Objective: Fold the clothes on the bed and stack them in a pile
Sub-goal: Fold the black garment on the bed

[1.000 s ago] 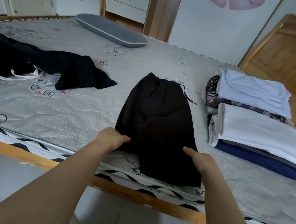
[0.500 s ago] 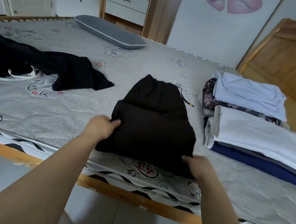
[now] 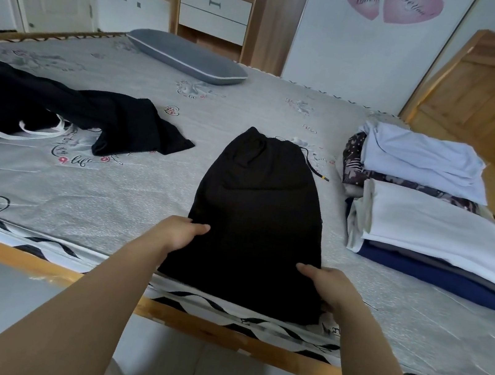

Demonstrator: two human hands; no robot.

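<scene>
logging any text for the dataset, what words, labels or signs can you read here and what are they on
"Love You": right pink heart sticker on the white wardrobe door.
Left pink heart sticker: cursive starting "Love", the rest too blurred to read.
"life": cursive print on the grey mattress cover, beside the unfolded black garment; the words before it are unclear.
Print at the mattress edge by the right hand: too blurred to read.
No readable label on the folded clothes pile.

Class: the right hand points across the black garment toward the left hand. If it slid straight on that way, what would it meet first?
Likely only more of the black garment that the right hand grips, then the left hand at the opposite edge. Depth is uncertain.
</scene>
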